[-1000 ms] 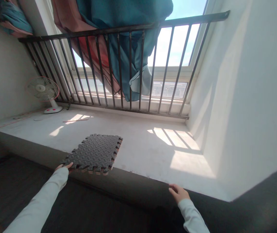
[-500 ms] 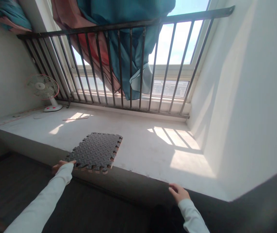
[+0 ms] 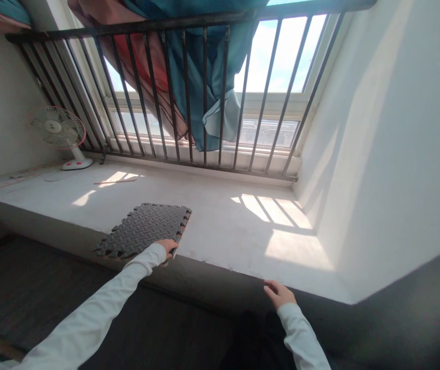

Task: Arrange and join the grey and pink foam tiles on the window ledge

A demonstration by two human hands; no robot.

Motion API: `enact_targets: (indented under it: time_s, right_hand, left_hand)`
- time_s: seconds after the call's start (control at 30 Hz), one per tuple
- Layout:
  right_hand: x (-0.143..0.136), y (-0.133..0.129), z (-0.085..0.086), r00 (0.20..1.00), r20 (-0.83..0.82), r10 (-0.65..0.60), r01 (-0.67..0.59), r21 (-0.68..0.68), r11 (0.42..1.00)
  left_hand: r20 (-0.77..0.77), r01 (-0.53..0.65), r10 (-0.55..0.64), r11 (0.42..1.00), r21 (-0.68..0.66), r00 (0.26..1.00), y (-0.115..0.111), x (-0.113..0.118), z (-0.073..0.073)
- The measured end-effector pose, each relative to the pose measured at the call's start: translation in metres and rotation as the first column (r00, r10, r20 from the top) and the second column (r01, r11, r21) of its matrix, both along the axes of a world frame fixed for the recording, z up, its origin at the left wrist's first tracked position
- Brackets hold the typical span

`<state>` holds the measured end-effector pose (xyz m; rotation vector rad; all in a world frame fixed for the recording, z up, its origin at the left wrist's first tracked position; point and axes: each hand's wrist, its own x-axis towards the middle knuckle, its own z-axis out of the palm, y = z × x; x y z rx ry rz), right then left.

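A stack of dark grey interlocking foam mats (image 3: 142,228) lies on the white window ledge, its near side sticking out past the ledge's front edge. My left hand (image 3: 169,246) is at the near right corner of the stack, fingers curled round the edge. Some of those fingers are hidden by the hand itself. Farther right, my right hand (image 3: 280,294) is at the ledge's front edge, fingers loosely stretched and slightly apart, with nothing in them.
The white ledge (image 3: 212,231) runs below a dark metal railing (image 3: 189,167) and a window. Teal and pink curtains (image 3: 189,77) hang behind the bars. A small fan (image 3: 60,131) stands at the far left, with a thin strip (image 3: 115,182) lying nearby. Dark floor (image 3: 31,288) lies below.
My left hand has moved right, from the near left corner of the foam mats to their near right corner. My right hand stays by the ledge edge. The view has shifted slightly.
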<state>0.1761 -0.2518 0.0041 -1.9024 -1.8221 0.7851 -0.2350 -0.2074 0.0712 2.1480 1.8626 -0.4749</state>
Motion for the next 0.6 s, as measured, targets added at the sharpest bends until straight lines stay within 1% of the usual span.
enact_targets:
  time_s: [0.1, 0.2, 0.43, 0.6]
  right_hand:
    - [0.001, -0.001, 0.001, 1.000, -0.015, -0.008, 0.008, 0.004, 1.000]
    - [0.001, -0.001, 0.002, 1.000, -0.024, -0.011, 0.011, 0.004, 1.000]
    - [-0.001, 0.000, 0.002, 0.999, -0.029, -0.018, 0.018, -0.007, 1.000]
    - [0.000, 0.000, 0.001, 0.999, -0.037, -0.018, 0.017, -0.006, 1.000]
  left_hand:
    - [-0.127, -0.043, 0.034, 0.997, -0.066, 0.991, 0.003, 0.012, 0.012]
    - [-0.156, -0.030, 0.016, 0.996, -0.087, 0.988, 0.002, 0.016, 0.017]
    - [-0.148, -0.004, -0.007, 0.997, -0.075, 0.989, -0.004, 0.012, 0.016]
    - [-0.147, -0.006, -0.009, 0.995, -0.099, 0.989, 0.002, 0.015, 0.017]
